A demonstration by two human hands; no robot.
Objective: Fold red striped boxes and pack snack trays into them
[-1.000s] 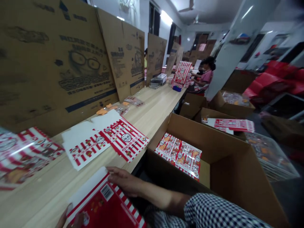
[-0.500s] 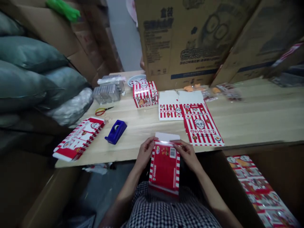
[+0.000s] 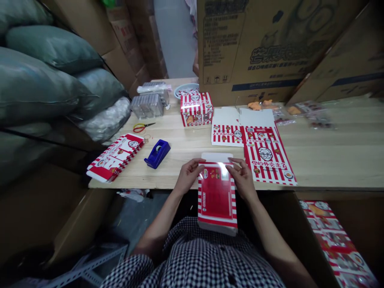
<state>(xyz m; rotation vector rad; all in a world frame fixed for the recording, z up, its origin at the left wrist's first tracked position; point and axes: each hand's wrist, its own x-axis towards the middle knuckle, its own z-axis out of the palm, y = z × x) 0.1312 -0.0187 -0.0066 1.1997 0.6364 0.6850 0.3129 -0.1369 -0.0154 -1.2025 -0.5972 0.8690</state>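
Gripping red carton [image 3: 216,196] at flap end: left hand [image 3: 188,174] pinching left corner, right hand [image 3: 243,178] pinching right corner. Carton sits at near edge of bench [image 3: 180,148], lower end above person's lap, white flap [image 3: 216,157] pointing away from person. Blue tape dispenser [image 3: 157,154] left of it, scissors [image 3: 143,127] farther back. Striped sheets [image 3: 265,160] right of flap, near right hand. Closed striped box [image 3: 196,110] upright behind, clear plastic packs [image 3: 147,106] beyond scissors.
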